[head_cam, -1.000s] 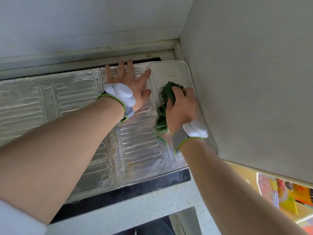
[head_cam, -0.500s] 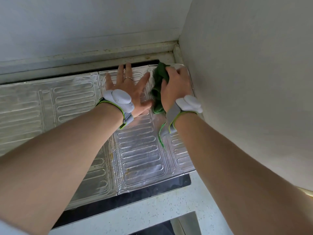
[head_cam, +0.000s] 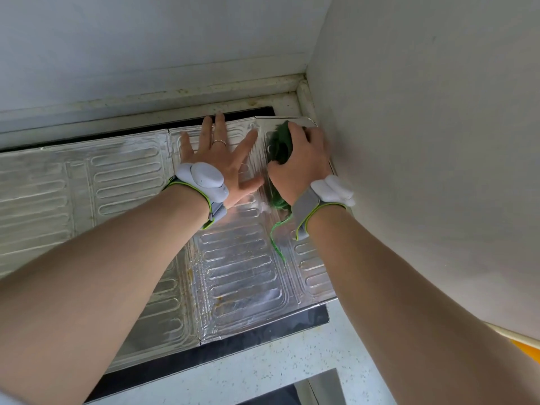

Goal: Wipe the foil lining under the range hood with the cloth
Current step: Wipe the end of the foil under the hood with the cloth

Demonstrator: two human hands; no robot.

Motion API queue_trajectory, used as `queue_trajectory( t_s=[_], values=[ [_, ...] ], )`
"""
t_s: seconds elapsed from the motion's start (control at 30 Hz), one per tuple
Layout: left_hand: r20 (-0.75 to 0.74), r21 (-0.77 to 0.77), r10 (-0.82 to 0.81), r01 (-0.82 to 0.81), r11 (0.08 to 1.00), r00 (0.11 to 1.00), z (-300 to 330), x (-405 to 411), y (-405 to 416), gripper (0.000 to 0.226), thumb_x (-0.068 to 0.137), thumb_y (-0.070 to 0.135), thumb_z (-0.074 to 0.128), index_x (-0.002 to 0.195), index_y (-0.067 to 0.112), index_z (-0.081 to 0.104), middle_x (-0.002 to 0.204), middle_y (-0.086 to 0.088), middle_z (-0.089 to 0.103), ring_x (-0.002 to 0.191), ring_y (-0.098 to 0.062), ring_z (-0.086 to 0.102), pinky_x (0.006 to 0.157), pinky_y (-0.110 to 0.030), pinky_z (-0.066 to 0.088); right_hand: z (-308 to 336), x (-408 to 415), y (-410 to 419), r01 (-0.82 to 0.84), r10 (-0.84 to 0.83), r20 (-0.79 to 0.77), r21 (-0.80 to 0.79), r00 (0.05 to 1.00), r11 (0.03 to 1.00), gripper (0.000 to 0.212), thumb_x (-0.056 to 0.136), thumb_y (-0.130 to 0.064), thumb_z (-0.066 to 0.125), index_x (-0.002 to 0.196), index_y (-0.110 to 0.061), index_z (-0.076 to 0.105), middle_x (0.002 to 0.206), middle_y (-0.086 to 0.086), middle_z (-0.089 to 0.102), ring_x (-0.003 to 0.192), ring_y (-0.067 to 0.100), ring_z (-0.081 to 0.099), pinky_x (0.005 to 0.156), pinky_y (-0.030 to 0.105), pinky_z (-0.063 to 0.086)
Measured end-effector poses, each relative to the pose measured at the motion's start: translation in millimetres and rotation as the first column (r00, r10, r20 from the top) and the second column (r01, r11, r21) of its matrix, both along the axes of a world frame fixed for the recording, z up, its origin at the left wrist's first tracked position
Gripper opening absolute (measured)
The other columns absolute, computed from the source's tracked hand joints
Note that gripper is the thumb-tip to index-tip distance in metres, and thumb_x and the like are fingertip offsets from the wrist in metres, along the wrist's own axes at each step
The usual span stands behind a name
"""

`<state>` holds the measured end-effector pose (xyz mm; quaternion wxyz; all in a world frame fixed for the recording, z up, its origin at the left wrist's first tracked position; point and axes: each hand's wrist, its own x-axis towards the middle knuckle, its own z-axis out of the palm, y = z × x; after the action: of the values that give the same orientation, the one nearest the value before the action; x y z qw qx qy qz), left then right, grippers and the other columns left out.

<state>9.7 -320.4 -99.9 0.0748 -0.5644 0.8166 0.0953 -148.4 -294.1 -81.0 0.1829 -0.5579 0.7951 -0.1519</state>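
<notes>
The foil lining (head_cam: 239, 276) covers a flat surface in ribbed silver sheets, running from the left edge of the view to the corner where two pale walls meet. Brownish spots sit on the foil near the seam between two sheets, toward its near edge.

The left hand (head_cam: 217, 163) lies flat on the foil with its fingers straight and spread apart, palm down, holding nothing. A ring (head_cam: 219, 142) sits on one finger. A white wrist device (head_cam: 203, 179) on a grey strap edged in green is fastened at that wrist.

The right hand (head_cam: 301, 165) is just beside the left, at the far right corner of the foil, close against the side wall (head_cam: 423, 141). Its fingers are curled over the green cloth (head_cam: 281, 144), bunched under the palm and pressed onto the foil. Part of the cloth shows ahead of the thumb, part pokes out below the heel of the hand, and a loose green thread (head_cam: 276, 238) trails from it across the foil toward the near edge. The right wrist carries a second white device (head_cam: 331, 190) on the same kind of strap.

Beyond the foil runs a stained pale ledge (head_cam: 175, 97) along the back wall. On the near side, a black strip (head_cam: 263, 334) borders the foil, then a speckled white tabletop (head_cam: 248, 372)
</notes>
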Motion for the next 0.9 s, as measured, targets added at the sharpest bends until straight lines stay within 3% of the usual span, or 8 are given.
queue_trajectory(
  t_s=[0.2, 0.37, 0.5, 0.73, 0.9],
  values=[
    [0.031, 0.034, -0.019, 0.018, 0.999, 0.999, 0, 0, -1, 0.088, 0.079, 0.083, 0.03, 0.15, 0.047, -0.007, 0.163, -0.014, -0.008, 0.15, -0.036, -0.006, 0.114, -0.066, 0.013, 1, -6, -3, 0.013, -0.015, 0.021, 0.085, 1.0, 0.996, 0.058, 0.081, -0.01, 0.056, 0.137, -0.024, 0.045, 0.131, 0.011, 0.042, 0.107, 0.035, 0.051, 0.081, 0.035, 0.048],
    [0.034, 0.059, -0.017, 0.015, 0.998, 0.999, 1, -1, -2, 0.088, 0.08, 0.083, 0.03, 0.15, 0.046, -0.006, 0.163, -0.013, -0.01, 0.15, -0.036, -0.007, 0.115, -0.065, 0.011, 7, -3, -22, -0.009, 0.01, 0.006, -0.089, 1.0, 0.996, 0.047, 0.087, -0.011, 0.053, 0.131, -0.024, 0.053, 0.128, 0.011, 0.048, 0.107, 0.033, 0.052, 0.084, 0.036, 0.049],
    [0.028, 0.052, -0.018, 0.016, 0.998, 0.999, 1, 0, -2, 0.087, 0.08, 0.083, 0.03, 0.151, 0.046, -0.005, 0.163, -0.014, -0.008, 0.15, -0.036, -0.005, 0.115, -0.064, 0.011, 5, -4, -28, -0.092, 0.087, -0.07, -0.065, 0.994, 0.994, 0.046, 0.088, -0.01, 0.051, 0.131, -0.022, 0.052, 0.129, 0.013, 0.048, 0.112, 0.035, 0.05, 0.085, 0.036, 0.046],
    [0.034, 0.057, -0.024, 0.022, 0.998, 0.999, -1, 1, -1, 0.087, 0.081, 0.082, 0.029, 0.151, 0.046, -0.006, 0.163, -0.013, -0.01, 0.15, -0.035, -0.007, 0.115, -0.063, 0.01, -16, -20, 16, 0.181, -0.188, -0.096, -0.078, 0.977, 0.98, 0.046, 0.078, -0.005, 0.056, 0.121, -0.02, 0.063, 0.118, 0.014, 0.051, 0.097, 0.034, 0.054, 0.069, 0.029, 0.037],
    [0.032, 0.059, -0.019, 0.018, 0.998, 0.999, -2, 2, -1, 0.086, 0.081, 0.081, 0.03, 0.151, 0.047, -0.006, 0.163, -0.013, -0.011, 0.15, -0.035, -0.008, 0.115, -0.064, 0.009, -8, -10, 8, 0.124, -0.129, -0.044, -0.096, 0.991, 0.988, 0.045, 0.086, -0.006, 0.054, 0.13, -0.018, 0.054, 0.127, 0.014, 0.047, 0.102, 0.032, 0.055, 0.083, 0.031, 0.044]
  ],
)
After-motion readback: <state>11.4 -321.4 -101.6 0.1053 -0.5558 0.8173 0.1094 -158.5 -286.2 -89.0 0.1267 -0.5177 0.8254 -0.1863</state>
